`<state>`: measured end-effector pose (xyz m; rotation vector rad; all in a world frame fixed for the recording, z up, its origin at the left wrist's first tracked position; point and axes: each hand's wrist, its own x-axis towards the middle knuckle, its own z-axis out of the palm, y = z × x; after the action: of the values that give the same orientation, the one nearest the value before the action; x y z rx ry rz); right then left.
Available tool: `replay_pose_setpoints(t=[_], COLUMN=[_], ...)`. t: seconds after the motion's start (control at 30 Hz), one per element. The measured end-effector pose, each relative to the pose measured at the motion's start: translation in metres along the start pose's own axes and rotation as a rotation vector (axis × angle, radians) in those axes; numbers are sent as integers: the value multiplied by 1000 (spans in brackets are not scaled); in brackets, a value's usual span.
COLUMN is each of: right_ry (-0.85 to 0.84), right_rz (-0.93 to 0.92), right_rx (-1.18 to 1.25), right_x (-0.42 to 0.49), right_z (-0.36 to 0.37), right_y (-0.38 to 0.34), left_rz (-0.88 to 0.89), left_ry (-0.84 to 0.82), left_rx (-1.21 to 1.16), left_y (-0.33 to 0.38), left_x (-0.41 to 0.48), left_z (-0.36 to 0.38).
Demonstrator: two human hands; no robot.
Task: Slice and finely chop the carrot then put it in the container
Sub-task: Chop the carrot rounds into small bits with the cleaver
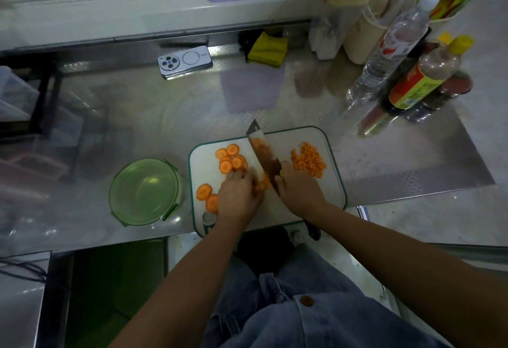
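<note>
Head view, step: fine chopping on the white plastic cutting board with a green rim (336, 182), at the near edge of the shiny steel table (137, 116).
Right hand: the right hand (298, 191) is wrapped firmly round the handle of the broad-bladed kitchen knife (264, 152). The blade points far and slightly left across the board.
Left hand: the left hand (237, 196) curls its fingers down over a small batch of half-cut carrot pieces (261, 184), pinning them just left of the blade.
Carrot: round orange carrot slices (231, 159) lie heaped at the board's far left, with two more at its near left. A pile of finely chopped carrot (309, 160) sits at the right.
Container: the round green translucent container (144, 191) stands open on the table just left of the board, with nothing visible in it.
Doing it well: tuck the fingertips behind the knuckles, let the blade's flat ride against them, rock in short strokes, and feed only a few pieces at a time.
Risk: the left fingers sit very near the edge, and slices may skid on the smooth board.
Progress: roughly half chopped, by my judgement.
</note>
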<state>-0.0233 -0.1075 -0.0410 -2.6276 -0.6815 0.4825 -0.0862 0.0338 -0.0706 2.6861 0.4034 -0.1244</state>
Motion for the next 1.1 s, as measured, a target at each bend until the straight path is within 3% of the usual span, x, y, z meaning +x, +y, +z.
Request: replay_pose_setpoints(t=[0.6,0.93,1.1], right_ry=[-56,-29,51], right_rz=[18,63,170], right_rx=[-105,-55,56], right_x=[-7,-6,-2], right_z=[17,24,11], right_y=[-10,-1,24], left_rz=[-72,-56,-46], left_ry=[18,8,-2], left_rx=[43,6,11], left_y=[2,1,1], left_x=[3,3,3], left_z=[2,0,-2])
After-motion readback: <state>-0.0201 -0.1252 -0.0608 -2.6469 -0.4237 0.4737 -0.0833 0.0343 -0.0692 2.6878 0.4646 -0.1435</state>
